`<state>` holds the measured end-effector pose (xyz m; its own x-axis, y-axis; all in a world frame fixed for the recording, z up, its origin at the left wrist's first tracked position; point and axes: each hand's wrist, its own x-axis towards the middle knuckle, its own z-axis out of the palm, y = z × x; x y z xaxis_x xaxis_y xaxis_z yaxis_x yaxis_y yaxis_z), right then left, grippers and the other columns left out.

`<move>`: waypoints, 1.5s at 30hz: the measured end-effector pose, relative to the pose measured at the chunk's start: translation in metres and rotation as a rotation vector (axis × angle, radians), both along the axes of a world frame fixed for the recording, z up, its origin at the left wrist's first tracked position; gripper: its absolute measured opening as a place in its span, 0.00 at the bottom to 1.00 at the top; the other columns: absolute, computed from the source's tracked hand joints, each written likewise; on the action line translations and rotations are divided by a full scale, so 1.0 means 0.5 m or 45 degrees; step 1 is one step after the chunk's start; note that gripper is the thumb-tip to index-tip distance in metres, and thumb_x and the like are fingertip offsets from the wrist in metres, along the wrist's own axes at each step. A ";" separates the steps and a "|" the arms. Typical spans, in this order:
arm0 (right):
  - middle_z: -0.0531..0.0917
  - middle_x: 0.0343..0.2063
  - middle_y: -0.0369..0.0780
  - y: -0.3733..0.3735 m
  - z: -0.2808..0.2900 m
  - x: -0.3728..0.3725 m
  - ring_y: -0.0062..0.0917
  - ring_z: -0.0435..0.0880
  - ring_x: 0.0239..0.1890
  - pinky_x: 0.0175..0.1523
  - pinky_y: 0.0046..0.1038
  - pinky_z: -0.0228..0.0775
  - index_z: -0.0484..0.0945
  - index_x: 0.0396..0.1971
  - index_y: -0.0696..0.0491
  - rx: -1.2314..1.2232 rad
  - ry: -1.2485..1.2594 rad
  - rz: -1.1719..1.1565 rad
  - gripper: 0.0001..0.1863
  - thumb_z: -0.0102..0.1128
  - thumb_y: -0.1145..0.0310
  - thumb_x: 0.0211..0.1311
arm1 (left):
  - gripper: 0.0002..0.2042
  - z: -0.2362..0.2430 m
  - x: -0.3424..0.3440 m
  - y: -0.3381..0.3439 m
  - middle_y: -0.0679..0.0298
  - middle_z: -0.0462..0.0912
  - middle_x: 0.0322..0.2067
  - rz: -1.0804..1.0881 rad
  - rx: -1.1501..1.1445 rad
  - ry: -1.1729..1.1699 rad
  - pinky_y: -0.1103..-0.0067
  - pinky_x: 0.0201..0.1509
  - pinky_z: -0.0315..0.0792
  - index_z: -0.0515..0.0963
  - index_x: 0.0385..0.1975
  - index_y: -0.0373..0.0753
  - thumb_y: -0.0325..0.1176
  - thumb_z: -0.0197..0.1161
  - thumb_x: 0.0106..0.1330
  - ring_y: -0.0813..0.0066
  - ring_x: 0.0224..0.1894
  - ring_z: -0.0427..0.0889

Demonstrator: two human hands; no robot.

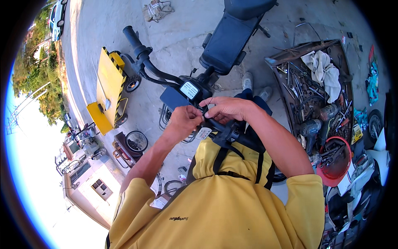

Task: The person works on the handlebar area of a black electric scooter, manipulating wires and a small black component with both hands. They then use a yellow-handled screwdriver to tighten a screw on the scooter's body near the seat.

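Note:
An electric scooter stands before me, with a black handlebar (pixel 162 75) and a dark seat deck (pixel 226 41). Both my hands meet at the middle of the bar, just below a box with a white label (pixel 189 90). My left hand (pixel 185 119) is closed, thumb and fingertips pinched together. Against it, my right hand (pixel 227 109) is closed too, its fingers curled and the thumb bent inward. A thin dark strand shows by the fingertips; what they pinch is too small to make out. A pale oval tag (pixel 203 133) hangs under my hands.
At right is a metal tray (pixel 286 94) full of wrenches, with a grey rag (pixel 323 74) and power drills (pixel 310 128). A red bowl (pixel 335 162) of tools sits beside it. A yellow flat cart (pixel 111 87) stands at left, with a bicycle wheel (pixel 136 141) nearby.

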<state>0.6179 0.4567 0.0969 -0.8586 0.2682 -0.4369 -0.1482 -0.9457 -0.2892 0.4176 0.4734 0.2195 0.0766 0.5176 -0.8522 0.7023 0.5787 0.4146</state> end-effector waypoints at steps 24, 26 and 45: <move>0.83 0.52 0.39 -0.009 -0.119 0.073 0.24 0.87 0.49 0.57 0.31 0.81 0.69 0.68 0.53 -0.272 0.635 -0.050 0.28 0.62 0.78 0.69 | 0.04 -0.031 0.116 -0.016 0.64 0.87 0.28 0.011 0.155 0.190 0.83 0.31 0.71 0.82 0.40 0.30 0.24 0.68 0.70 0.85 0.28 0.80; 0.83 0.53 0.39 -0.016 -0.122 0.076 0.24 0.87 0.50 0.54 0.31 0.82 0.68 0.69 0.51 -0.182 0.589 -0.084 0.32 0.62 0.81 0.66 | 0.05 -0.032 0.123 -0.018 0.63 0.87 0.28 0.018 0.166 0.222 0.81 0.33 0.73 0.82 0.40 0.29 0.24 0.68 0.70 0.84 0.29 0.81; 0.82 0.44 0.40 -0.064 -0.195 0.070 0.21 0.88 0.36 0.35 0.24 0.84 0.61 0.71 0.47 -0.252 0.646 -0.347 0.45 0.68 0.86 0.53 | 0.03 -0.064 0.213 -0.012 0.56 0.86 0.29 -0.216 0.267 0.296 0.74 0.38 0.79 0.78 0.40 0.31 0.23 0.63 0.72 0.71 0.32 0.88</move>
<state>0.6528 0.4247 -0.0006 -0.8845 0.4633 -0.0555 -0.4661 -0.8828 0.0585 0.5241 0.4676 0.1873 -0.0071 0.6795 -0.7337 0.8705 0.3652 0.3298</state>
